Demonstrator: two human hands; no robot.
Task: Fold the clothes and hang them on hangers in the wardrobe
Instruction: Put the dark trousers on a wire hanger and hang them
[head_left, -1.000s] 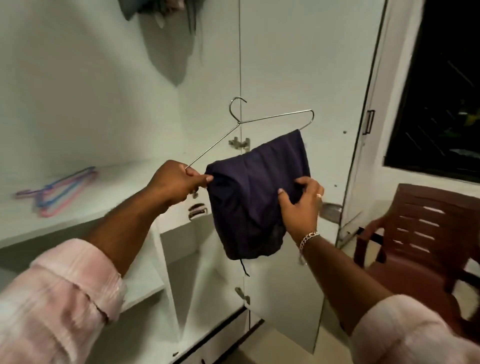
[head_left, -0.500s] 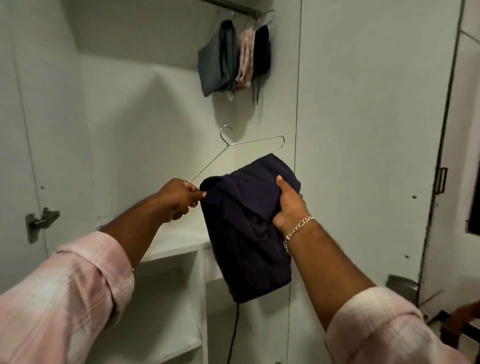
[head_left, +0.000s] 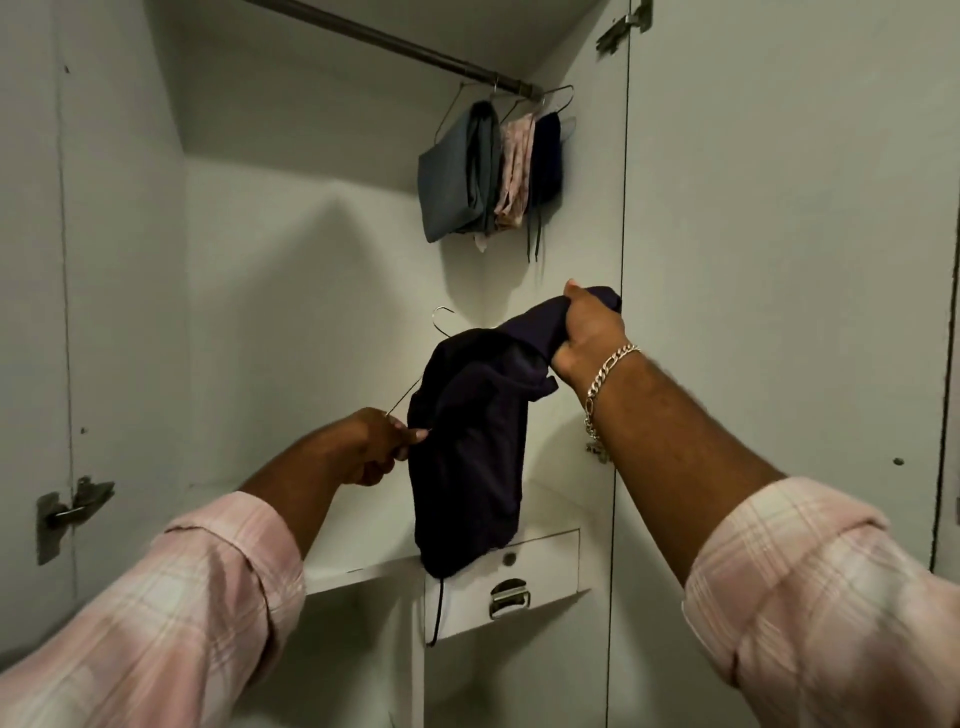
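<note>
The folded dark navy cloth garment (head_left: 470, 457) hung draped over the thin silver wire hanger (head_left: 441, 325), held in mid-air inside the open wardrobe, below the rail. My left hand (head_left: 371, 447) pinched the hanger's lower wire end; my right hand (head_left: 589, 332) gripped the garment's upper corner. I judged the folding done and the hooking onto the dark metal rail (head_left: 395, 44) left. Three folded garments (head_left: 491, 174) already hung there, far right. Beneath lay a white shelf (head_left: 363, 540) and a small white drawer with a metal pull (head_left: 511, 587).
</note>
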